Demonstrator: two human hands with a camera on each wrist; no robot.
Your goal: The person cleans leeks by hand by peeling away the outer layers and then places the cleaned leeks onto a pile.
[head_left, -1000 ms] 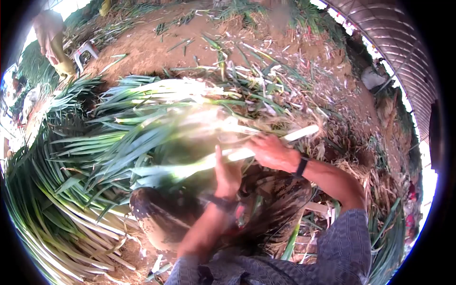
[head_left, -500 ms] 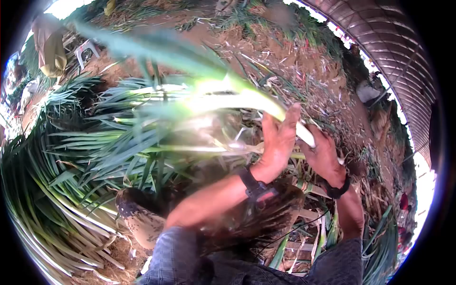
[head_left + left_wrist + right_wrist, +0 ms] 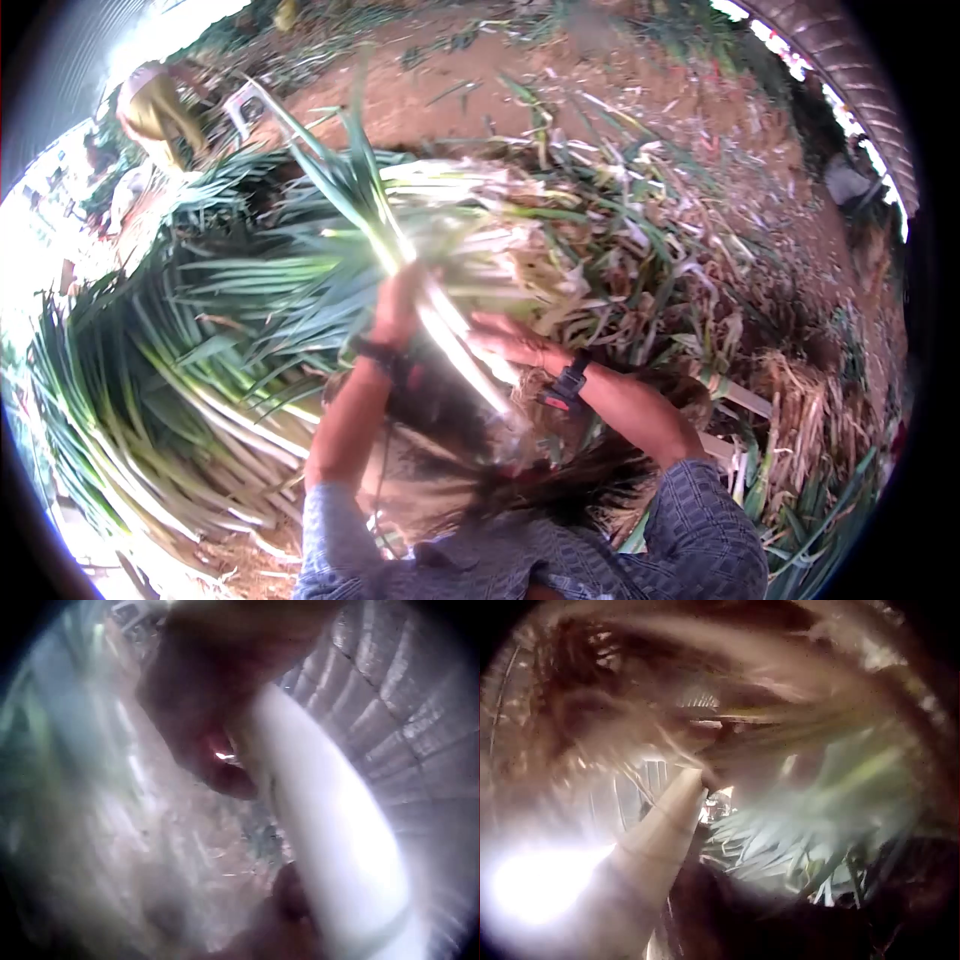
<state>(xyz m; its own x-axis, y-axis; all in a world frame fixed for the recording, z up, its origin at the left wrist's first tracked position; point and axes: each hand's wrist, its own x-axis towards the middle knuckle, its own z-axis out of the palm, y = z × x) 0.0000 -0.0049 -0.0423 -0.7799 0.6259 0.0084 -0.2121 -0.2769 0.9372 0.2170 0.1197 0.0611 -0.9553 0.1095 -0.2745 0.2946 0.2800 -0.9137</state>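
Observation:
A long green onion (image 3: 455, 350) slants across the middle of the head view, leaves up to the left and white end down to the right. My left hand (image 3: 398, 298) grips it where the white meets the green. In the left wrist view its fingers (image 3: 191, 712) curl beside the thick white stalk (image 3: 330, 817). Fingers of my right hand (image 3: 515, 343) lie over a second pale strip alongside the stalk; blur leaves it unclear whether they pinch it. The right wrist view shows a pale stalk (image 3: 660, 840) and blurred brown and green streaks.
Green onions with green tops (image 3: 270, 275) lie ahead, and a big heap (image 3: 190, 400) spreads at the left. Peeled leaf scraps (image 3: 640, 260) cover the ground to the right. A person (image 3: 160, 115) bends near a white stool (image 3: 242, 108) at the far left.
Both hands have moved left and closer to my body. The green onion has swung from pointing right to slanting down toward me, with the left hand now round its middle.

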